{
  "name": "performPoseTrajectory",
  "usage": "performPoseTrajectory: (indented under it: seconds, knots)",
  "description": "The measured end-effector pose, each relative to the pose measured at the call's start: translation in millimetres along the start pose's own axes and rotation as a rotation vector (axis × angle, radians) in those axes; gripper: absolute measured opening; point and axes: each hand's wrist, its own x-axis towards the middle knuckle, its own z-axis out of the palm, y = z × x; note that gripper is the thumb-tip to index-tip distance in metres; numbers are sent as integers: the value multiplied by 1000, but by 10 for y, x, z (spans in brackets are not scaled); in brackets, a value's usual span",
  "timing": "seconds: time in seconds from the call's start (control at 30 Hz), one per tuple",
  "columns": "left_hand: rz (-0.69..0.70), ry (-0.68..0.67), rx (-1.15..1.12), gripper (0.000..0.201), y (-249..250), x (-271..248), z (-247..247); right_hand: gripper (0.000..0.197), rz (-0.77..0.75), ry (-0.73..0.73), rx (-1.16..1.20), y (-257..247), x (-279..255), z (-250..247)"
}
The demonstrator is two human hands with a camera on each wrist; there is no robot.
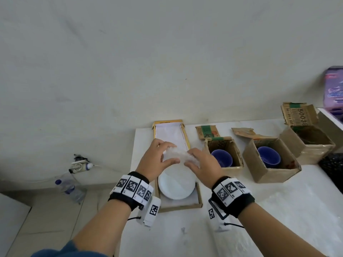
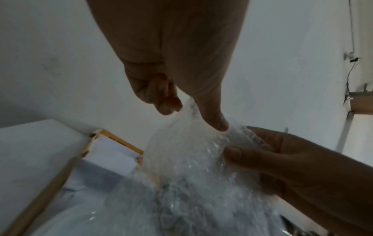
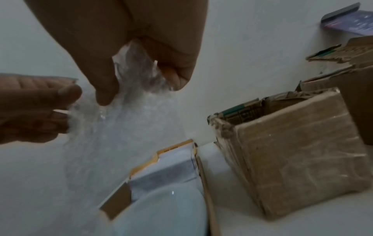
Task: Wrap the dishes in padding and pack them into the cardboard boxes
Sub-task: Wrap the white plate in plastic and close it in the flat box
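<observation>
Both hands, left hand (image 1: 157, 160) and right hand (image 1: 202, 162), pinch the bubble wrap (image 1: 176, 154) stretched between them right over the white plate (image 1: 176, 184) sitting in the flat box (image 1: 199, 199) at 6 o'clock, probably to drape it on top.

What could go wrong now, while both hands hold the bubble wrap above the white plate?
The plate lies bare in its flat box, so it may chip if packed unwrapped. The bubble wrap is bunched between the left hand and right hand, so it may cover the plate unevenly.
</observation>
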Motion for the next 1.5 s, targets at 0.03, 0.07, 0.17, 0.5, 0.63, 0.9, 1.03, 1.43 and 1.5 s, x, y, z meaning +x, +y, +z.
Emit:
performPoseTrajectory:
  seconds: [0.03,0.07,0.17,0.5,0.63,0.9,1.03,1.43,1.5]
  knots:
    - [-31,-27,-3,38,-73,-19,-1,29,13,-24,-2,-25,-14,58]
    - [-69,-61,-41,33,-139,-55,10,28,21,-55,-8,-40,-37,122]
    - [-210,-177,-266,19,-291,-204,58,22,71,-203,6,-29,-64,303]
    - [-283,-367,-43,16,-719,-573,197,17,200,-462,200,45,-155,670]
    - [-143,-358,163,13,-806,-640,268,6,30,-417,20,51,-187,788]
    - [102,-464,344,62,-842,-703,264,47,39,-522,-77,120,-348,866]
    - [133,-462,361,34,-817,-665,290,21,20,-468,-10,55,-296,944]
    - [150,-502,376,27,-723,-726,272,20,-68,-513,38,123,-388,846]
    - [187,-527,387,22,-727,-705,266,23,-34,-520,-17,124,-373,842]
